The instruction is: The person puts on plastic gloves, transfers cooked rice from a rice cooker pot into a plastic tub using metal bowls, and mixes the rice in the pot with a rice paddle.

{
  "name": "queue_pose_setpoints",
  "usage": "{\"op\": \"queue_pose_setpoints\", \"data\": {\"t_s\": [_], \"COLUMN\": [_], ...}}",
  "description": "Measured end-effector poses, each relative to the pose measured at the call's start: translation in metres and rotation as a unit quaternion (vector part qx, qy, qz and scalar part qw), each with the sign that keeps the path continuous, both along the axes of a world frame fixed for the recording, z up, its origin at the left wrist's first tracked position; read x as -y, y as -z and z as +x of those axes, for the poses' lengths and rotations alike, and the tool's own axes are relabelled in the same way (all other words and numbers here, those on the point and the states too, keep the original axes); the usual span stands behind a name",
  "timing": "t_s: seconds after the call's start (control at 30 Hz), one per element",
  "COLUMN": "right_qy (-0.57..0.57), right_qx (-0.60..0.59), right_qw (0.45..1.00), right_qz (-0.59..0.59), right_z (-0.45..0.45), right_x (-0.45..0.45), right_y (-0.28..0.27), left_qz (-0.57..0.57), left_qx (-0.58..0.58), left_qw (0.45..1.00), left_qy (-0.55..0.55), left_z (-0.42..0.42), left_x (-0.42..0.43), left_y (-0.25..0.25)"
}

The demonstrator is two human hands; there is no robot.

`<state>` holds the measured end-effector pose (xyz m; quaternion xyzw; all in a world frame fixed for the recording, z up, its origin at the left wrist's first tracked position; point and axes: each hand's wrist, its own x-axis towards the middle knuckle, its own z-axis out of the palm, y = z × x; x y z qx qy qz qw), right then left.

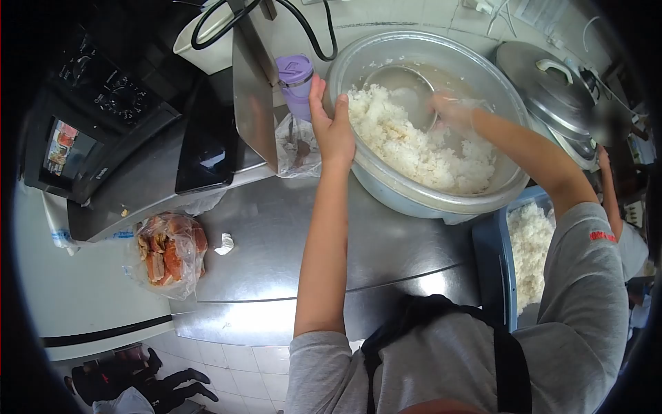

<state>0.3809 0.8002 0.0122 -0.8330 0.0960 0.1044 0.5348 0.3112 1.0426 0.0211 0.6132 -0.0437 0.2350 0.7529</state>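
Note:
A large, wide metal pot [393, 190] stands at the back of the steel counter with cooked white rice [414, 155] heaped in it. My left hand [332, 131] holds the pot's left rim, its thumb near the edge and its fingers along the outside. Inside the pot, my right hand [452, 114], slightly blurred and seemingly in a clear plastic glove, grips the edge of a round metal bowl [403, 93]. That bowl is tilted against the rice. A purple lidded tumbler [296, 86] stands just left of my left hand.
A blue bin [491, 255] of rice [527, 255] sits at my right. Behind it lies a domed metal lid [545, 79]. Bagged raw meat [169, 255] and crumpled white paper [224, 243] lie to the left, below a black microwave [89, 124]. Other people are at the frame's edges.

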Motion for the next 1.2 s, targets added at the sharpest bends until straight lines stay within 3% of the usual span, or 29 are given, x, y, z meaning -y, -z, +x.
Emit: {"op": "queue_pose_setpoints", "data": {"t_s": [0.07, 0.13, 0.2, 0.27, 0.43, 0.6, 0.67, 0.77, 1.1, 1.2], "right_qy": [-0.060, -0.078, -0.090, -0.181, -0.143, -0.167, -0.051, 0.017, 0.103, 0.134], "right_qx": [-0.082, -0.077, -0.071, -0.051, -0.078, -0.151, -0.210, -0.195, -0.207, -0.191], "right_qw": [0.995, 0.993, 0.991, 0.982, 0.987, 0.972, 0.969, 0.968, 0.927, 0.884], "right_qz": [-0.010, -0.038, -0.064, -0.003, -0.009, 0.063, 0.119, 0.155, 0.294, 0.406], "right_z": [-0.003, -0.012, -0.036, -0.068, -0.095, -0.071, -0.066, -0.064, -0.054, -0.060], "right_x": [0.009, 0.011, 0.002, -0.012, -0.013, 0.029, 0.036, 0.043, 0.066, 0.076], "right_y": [0.008, 0.006, -0.016, -0.055, -0.088, -0.043, -0.033, -0.016, -0.042, -0.037], "left_qz": [-0.021, -0.026, -0.037, -0.043, -0.016, -0.022, -0.025, -0.021, -0.055, -0.053], "left_qx": [0.002, 0.015, 0.012, 0.015, 0.018, 0.013, 0.000, 0.000, 0.025, 0.022], "left_qw": [1.000, 1.000, 0.999, 0.999, 1.000, 0.999, 0.999, 0.998, 0.998, 0.998], "left_qy": [0.001, -0.001, 0.000, -0.006, -0.019, -0.025, -0.043, -0.052, -0.020, -0.008], "left_z": [0.001, 0.003, 0.001, 0.000, -0.001, -0.003, -0.002, -0.005, 0.002, 0.003], "left_x": [0.000, 0.001, 0.002, 0.003, 0.004, 0.005, 0.006, 0.006, 0.002, 0.005], "left_y": [0.002, 0.003, 0.000, 0.000, -0.001, -0.001, -0.003, -0.004, 0.003, 0.003]}}
